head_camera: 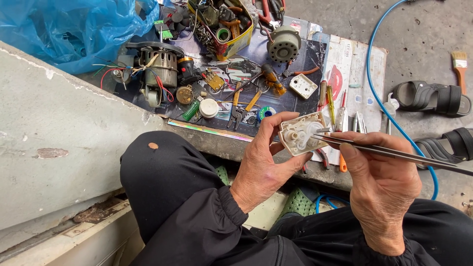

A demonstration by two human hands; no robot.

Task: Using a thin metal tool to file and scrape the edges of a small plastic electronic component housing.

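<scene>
Black sleeves (207,221) (zipped jacket); black trousers (162,177)

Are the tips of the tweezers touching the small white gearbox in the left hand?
Touching. In the head view, the tweezers in the right hand reach into the open white gearbox held by the left hand.

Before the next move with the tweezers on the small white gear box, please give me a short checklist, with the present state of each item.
1. Left hand grips the white gear box firmly: ok.
2. Open side faces the camera, small gear visible: ok.
3. Right hand holds the tweezers: ok.
4. Tweezer tips reach the box interior: ok.
5. Tips pinch a part: cannot tell.
6. Screwdrivers lie near: ok.
</scene>
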